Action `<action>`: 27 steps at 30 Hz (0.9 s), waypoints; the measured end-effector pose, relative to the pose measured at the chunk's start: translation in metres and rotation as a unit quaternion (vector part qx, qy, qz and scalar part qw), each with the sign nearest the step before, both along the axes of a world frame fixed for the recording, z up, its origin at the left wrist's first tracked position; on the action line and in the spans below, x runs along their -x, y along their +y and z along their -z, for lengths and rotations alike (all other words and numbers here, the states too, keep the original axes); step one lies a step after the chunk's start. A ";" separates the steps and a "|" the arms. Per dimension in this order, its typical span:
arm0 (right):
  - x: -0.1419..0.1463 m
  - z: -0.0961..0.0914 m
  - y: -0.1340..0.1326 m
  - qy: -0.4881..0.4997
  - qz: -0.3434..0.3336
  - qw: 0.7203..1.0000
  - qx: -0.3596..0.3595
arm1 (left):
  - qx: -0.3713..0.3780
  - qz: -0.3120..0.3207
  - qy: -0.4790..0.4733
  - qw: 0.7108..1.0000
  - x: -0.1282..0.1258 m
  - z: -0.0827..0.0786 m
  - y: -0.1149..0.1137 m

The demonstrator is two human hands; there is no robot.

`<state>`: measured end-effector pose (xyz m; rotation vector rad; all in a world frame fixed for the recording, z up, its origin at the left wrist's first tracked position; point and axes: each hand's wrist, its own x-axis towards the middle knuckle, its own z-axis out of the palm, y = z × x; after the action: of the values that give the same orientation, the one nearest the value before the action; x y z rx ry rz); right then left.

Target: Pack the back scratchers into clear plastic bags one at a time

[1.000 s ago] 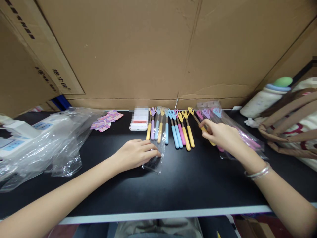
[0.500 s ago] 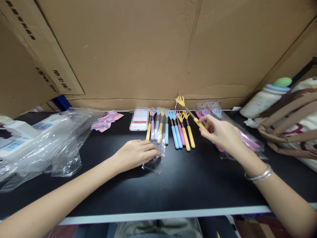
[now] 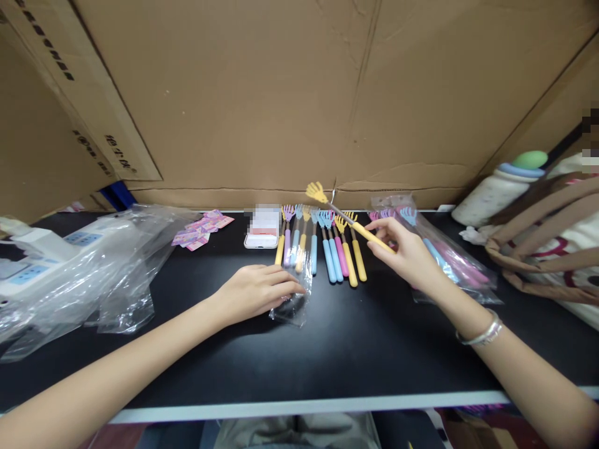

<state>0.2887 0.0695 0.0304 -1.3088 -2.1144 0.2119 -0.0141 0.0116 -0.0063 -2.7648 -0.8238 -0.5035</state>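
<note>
My right hand [image 3: 397, 249] is closed around the handle of a yellow back scratcher [image 3: 369, 237], raised with its claw end pointing up and left. Beneath it, loose back scratchers [image 3: 336, 259] in blue, pink and yellow lie side by side on the table. My left hand [image 3: 257, 290] rests with fingers stretched over the lower part of a clear plastic bag [image 3: 292, 312]; its thumb is hidden. Several more back scratchers [image 3: 288, 244], yellow, purple and blue, lie in a row just beyond that hand, at least some under the clear film.
A bagged bunch of back scratchers [image 3: 461, 265] lies at right, near a white bottle [image 3: 486, 193] and a bag with brown straps [image 3: 524, 268]. Small pink cards [image 3: 201, 229] and a phone [image 3: 261, 240] lie toward the back. Clear plastic bags [image 3: 126, 280] partly cover a white object at left. Cardboard [image 3: 281, 93] walls the back.
My right hand has moved left with the yellow back scratcher, which now slants over the loose ones. My left hand stays on the plastic bag.
</note>
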 end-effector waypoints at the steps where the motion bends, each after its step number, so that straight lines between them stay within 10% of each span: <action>1: 0.001 0.001 0.000 0.015 -0.013 1.000 0.008 | 0.003 -0.002 -0.001 1.000 0.000 0.000 0.000; 20: 0.003 -0.007 -0.001 0.259 -0.112 0.952 0.116 | -0.023 -0.030 -0.026 0.999 -0.019 -0.005 0.013; 27: -0.009 -0.037 -0.029 0.206 -0.067 0.976 0.026 | -0.025 -0.062 -0.080 0.995 -0.026 0.005 0.012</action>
<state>0.2979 0.0401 0.0670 -1.0429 -1.8478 0.5513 0.0117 0.0231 -0.0115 -2.6348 -0.9958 -0.7172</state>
